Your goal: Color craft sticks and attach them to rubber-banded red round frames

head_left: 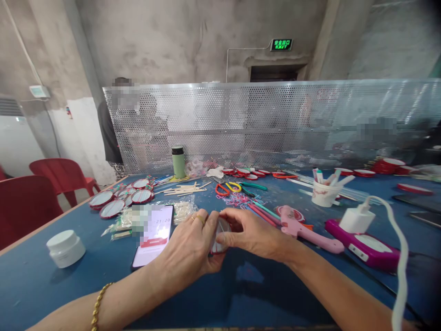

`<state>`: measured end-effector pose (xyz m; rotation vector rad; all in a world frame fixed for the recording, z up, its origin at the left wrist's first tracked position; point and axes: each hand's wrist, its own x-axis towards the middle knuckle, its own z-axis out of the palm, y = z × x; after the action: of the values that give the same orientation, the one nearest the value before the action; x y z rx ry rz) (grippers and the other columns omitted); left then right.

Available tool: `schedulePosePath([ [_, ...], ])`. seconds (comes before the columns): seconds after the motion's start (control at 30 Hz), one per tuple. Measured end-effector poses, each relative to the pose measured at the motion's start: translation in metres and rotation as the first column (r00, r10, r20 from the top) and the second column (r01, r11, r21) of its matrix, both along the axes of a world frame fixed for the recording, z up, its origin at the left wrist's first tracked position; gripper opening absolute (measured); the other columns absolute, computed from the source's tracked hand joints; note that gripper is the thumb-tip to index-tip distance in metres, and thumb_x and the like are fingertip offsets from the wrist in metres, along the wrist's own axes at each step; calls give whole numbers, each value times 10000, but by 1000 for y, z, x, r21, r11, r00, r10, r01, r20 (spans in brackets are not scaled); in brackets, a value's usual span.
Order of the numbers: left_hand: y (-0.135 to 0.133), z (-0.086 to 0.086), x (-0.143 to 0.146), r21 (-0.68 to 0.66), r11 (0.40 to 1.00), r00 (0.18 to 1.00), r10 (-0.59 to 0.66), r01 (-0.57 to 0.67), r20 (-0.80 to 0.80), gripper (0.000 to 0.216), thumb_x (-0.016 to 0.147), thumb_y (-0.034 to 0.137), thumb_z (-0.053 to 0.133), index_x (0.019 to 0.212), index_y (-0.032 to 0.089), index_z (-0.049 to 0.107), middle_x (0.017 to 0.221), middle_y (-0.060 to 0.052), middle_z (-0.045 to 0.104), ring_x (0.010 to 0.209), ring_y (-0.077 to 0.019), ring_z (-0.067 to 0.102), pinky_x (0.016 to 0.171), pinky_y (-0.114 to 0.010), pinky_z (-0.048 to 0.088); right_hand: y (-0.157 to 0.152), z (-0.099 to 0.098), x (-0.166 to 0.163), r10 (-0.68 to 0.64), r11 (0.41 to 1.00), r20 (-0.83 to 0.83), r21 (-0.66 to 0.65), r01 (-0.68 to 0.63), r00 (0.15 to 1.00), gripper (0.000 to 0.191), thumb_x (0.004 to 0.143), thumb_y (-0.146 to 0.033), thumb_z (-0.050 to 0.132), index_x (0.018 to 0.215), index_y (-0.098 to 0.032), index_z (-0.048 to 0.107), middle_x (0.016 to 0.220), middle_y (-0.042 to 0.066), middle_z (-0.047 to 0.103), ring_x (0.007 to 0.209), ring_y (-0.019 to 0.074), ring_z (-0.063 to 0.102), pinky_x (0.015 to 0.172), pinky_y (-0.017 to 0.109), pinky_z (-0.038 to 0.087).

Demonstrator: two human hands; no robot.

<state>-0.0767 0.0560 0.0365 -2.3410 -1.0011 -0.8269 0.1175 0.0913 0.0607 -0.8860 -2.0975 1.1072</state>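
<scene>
Both my hands meet over the blue table [241, 294] near its middle. My left hand [188, 250] is curled around a small round red-rimmed mirror [219, 236], gripping it from the left. My right hand [251, 232] pinches the same mirror from the right, fingers closed on its edge. Most of the mirror is hidden between the fingers. A phone [153, 234] with a lit screen lies just left of my left hand.
A white jar [65, 248] stands at the left. Several finished round mirrors [119, 200], wooden sticks [184, 188], a green flask [178, 162], scissors [229, 187], a pink glue gun [303, 227], a paper cup [324, 193], a purple device with charger [365, 239]. Red chairs [41, 193] left; perforated screen [275, 124] behind.
</scene>
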Motion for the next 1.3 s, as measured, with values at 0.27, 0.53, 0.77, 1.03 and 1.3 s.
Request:
schedulePosePath([
  [0.27,3,8,-6,161,987,998,18,-27,54,563,772,252,626,1269,74,433,1022,-179,623,895,-317,676,729,-430,611,-9,19,1,-80,997,36,-10,80,996,179,891,-301,597,972,-160,672,731,1,698,573,126,647,574,247,490],
  [0.53,8,20,-17,121,956,953,246,-269,177,623,752,340,704,1284,114,473,1135,-194,661,883,-338,723,712,-450,625,-13,10,-4,-75,990,-115,-126,60,991,170,896,-265,608,985,-212,473,898,8,742,494,110,676,499,222,468],
  [0.77,10,28,-25,63,969,938,214,-240,274,611,771,381,706,1286,122,504,1177,-186,663,999,-338,710,805,-456,618,-14,3,-10,-13,997,-297,-72,-9,955,120,824,-302,738,841,-185,719,839,6,670,617,87,606,565,219,481],
  [1.03,11,31,-29,30,991,955,117,-130,273,610,804,415,709,1302,137,492,1174,-173,665,1042,-307,697,842,-420,610,-15,4,-12,-85,996,-399,1,93,913,140,834,-329,733,815,-194,765,697,-21,604,578,90,535,577,247,444],
  [1.3,12,28,-31,105,984,972,120,-144,203,654,852,476,696,1337,116,445,1167,-198,654,963,-315,714,734,-412,618,-18,0,-17,-186,981,-278,-99,164,943,258,785,-410,737,772,-153,736,589,-12,615,522,102,534,531,247,428],
])
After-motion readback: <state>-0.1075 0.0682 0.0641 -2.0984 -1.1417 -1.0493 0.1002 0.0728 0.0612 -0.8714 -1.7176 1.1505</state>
